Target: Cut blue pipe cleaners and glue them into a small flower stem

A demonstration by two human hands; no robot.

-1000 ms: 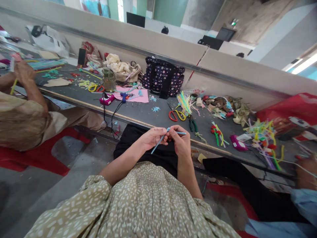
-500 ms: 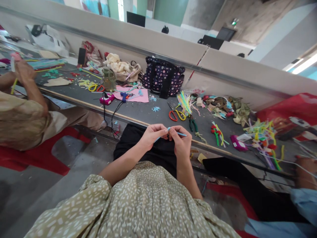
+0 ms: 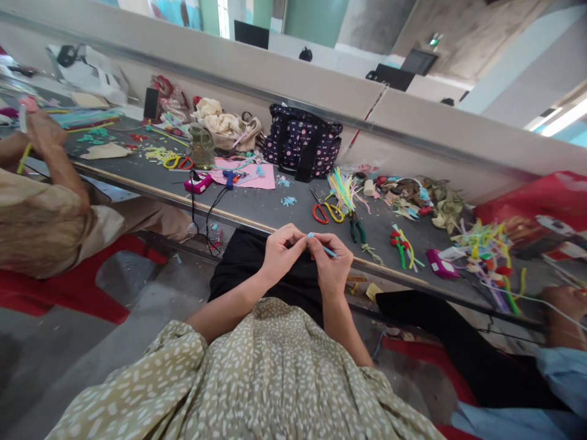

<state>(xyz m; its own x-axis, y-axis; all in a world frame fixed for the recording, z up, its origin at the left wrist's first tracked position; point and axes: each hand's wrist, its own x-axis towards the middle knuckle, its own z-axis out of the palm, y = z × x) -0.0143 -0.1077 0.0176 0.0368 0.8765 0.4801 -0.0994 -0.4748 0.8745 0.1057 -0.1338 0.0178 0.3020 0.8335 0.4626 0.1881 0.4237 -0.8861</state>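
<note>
Both my hands meet over my lap, just in front of the grey table's edge. My left hand is closed, its fingertips pinching a light blue pipe cleaner. My right hand is closed on the same pipe cleaner, and only a short blue end sticks out between the fingers. The rest of the pipe cleaner is hidden inside my hands.
On the table lie red and yellow scissors, green pliers, a bunch of pipe cleaners, a dotted dark bag and a pink device with a cable. One person works at the left, another at the right.
The long blue tail that hung below my left hand has gone out of sight into my hands. Both hands have risen slightly and drawn closer together.
</note>
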